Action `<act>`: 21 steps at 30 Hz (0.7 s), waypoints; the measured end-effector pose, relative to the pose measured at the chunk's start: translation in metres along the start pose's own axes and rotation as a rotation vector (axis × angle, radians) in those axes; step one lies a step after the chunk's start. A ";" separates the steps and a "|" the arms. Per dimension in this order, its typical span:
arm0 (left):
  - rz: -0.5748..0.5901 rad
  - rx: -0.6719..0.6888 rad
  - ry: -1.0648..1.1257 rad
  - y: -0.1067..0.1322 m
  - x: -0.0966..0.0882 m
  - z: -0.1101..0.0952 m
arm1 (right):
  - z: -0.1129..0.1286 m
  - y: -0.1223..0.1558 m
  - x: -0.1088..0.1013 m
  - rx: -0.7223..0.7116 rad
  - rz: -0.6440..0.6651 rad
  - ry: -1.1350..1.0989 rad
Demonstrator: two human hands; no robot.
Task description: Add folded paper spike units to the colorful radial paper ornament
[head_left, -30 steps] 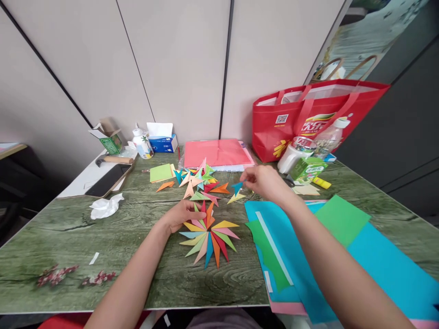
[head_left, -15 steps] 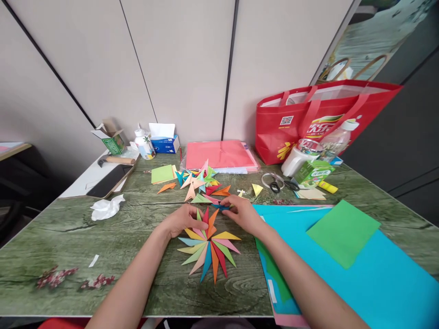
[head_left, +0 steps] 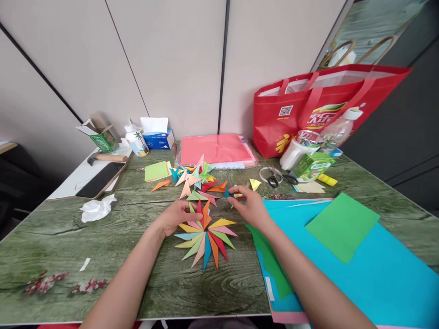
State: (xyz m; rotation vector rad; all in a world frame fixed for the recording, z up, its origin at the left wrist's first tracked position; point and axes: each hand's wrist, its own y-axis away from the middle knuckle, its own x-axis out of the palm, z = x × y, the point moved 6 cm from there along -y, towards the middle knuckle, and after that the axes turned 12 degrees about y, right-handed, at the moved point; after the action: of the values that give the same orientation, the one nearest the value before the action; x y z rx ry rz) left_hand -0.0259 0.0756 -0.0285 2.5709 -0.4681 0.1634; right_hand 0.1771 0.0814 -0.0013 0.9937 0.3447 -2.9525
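A ring of folded paper points in many colours, an origami star (head_left: 216, 244), lies on the table before me. My left hand (head_left: 178, 216) grips its upper left side, with thumb and fingers around the green and red points. Up and to the right, my right hand (head_left: 249, 205) pinches a blue folded paper piece (head_left: 227, 193), held apart from the star. Beyond the hands lies a loose heap of folded paper pieces (head_left: 195, 178) in pink, peach, green, orange and red.
Blue paper sheets (head_left: 343, 292) with a green square (head_left: 343, 227) cover the right side. Scissors (head_left: 273, 180), a tape roll, a green box (head_left: 313, 167) and a red bag (head_left: 274, 123) stand behind. At left are a crumpled tissue (head_left: 98, 208), a phone (head_left: 101, 179) and a hammer (head_left: 108, 157).
My right hand has drawn the blue folded piece slightly right and up, away from the heap and star. The left hand stays on the star. The whole view has shifted a little.
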 end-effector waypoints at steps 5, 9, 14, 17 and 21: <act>0.024 -0.022 0.011 0.003 0.009 -0.001 | -0.006 0.002 0.016 0.162 0.111 -0.384; 0.007 -0.040 -0.033 0.005 0.013 0.001 | 0.002 0.009 0.030 0.203 0.217 -0.456; -0.031 0.006 -0.061 0.003 0.009 0.002 | 0.010 0.016 0.039 0.263 0.335 -0.494; -0.045 0.035 -0.065 0.002 0.006 0.001 | 0.014 0.018 0.041 0.268 0.361 -0.500; -0.058 0.057 -0.080 0.001 0.005 0.000 | 0.017 0.020 0.044 0.271 0.360 -0.492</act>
State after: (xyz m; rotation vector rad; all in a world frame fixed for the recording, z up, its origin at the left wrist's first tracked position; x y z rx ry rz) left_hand -0.0213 0.0736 -0.0272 2.6517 -0.4235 0.0542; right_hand 0.1335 0.0611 -0.0190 0.2632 -0.2243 -2.8103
